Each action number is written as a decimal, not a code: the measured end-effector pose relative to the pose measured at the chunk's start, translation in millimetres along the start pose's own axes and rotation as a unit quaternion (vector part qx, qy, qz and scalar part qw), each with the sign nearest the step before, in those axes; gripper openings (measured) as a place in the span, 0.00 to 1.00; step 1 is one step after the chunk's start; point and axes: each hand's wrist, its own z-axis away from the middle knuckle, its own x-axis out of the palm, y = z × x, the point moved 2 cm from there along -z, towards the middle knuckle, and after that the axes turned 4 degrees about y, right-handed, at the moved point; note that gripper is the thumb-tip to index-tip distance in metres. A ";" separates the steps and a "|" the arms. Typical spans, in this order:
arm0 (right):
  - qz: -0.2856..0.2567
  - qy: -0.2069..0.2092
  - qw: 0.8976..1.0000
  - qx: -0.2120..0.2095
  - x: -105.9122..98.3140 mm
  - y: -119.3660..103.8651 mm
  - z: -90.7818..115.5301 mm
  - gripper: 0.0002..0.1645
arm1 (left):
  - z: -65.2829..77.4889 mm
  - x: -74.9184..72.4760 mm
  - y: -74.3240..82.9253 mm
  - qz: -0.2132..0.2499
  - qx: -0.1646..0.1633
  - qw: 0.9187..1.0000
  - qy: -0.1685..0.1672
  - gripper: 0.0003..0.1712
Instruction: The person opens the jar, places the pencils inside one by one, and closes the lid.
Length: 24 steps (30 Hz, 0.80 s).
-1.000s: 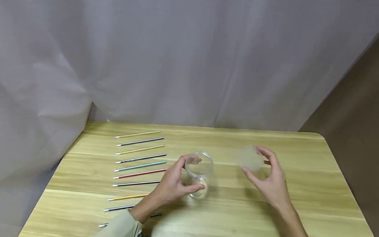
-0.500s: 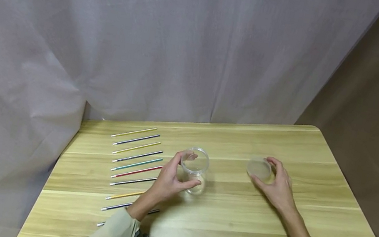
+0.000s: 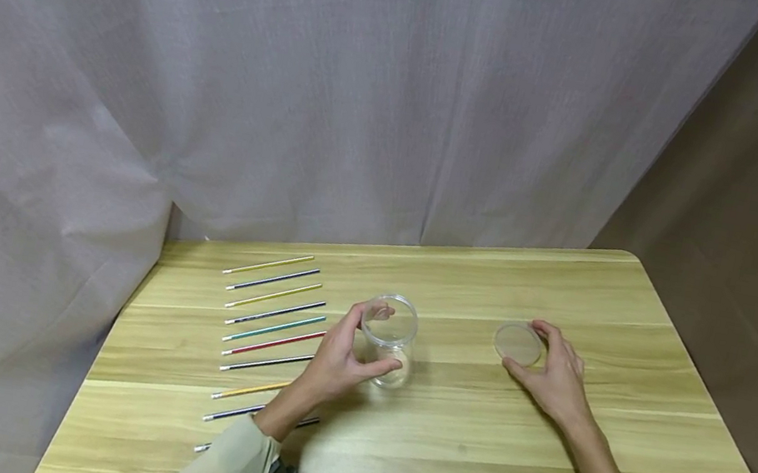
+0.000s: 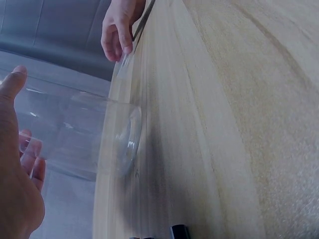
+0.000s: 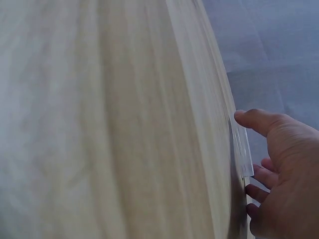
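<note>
A tall clear plastic jar (image 3: pixel 389 346) stands upright on the wooden table, its round mouth uncovered at the top. My left hand (image 3: pixel 340 361) grips it from the left side, the thumb on the near wall and the fingers round the far wall. In the left wrist view the jar (image 4: pixel 70 132) is see-through, with nothing showing inside. To the right, a round clear lid (image 3: pixel 517 343) lies flat on the table. My right hand (image 3: pixel 556 382) holds its edge between thumb and fingers; the right wrist view shows the lid (image 5: pixel 243 149) edge-on, low against the tabletop.
Several pencils, among them a green pencil (image 3: pixel 274 329) and a red pencil (image 3: pixel 274 342), lie in a slanted row on the table's left part. My left forearm passes over the nearest ones. A grey curtain (image 3: pixel 328 92) hangs behind the table's far edge (image 3: pixel 498 249).
The right hand has moved right and down with the lid, which now lies flat on the table. My left hand stays on the jar. The head view has shifted slightly.
</note>
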 end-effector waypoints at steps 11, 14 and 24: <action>-0.030 -0.003 0.999 -0.032 -4.0 -26.7 -4.2 0.53 | 1.1 -1.0 -0.5 0.008 -0.009 1.000 -0.001 0.49; -0.059 -0.006 0.996 -0.064 -1.2 -47.1 -5.6 0.54 | 1.6 -0.8 0.7 0.008 -0.011 1.000 -0.007 0.52; -0.131 -0.130 0.975 -0.121 29.0 -111.9 1.6 0.58 | 8.0 -13.4 0.9 -0.022 -0.005 1.000 -0.018 0.65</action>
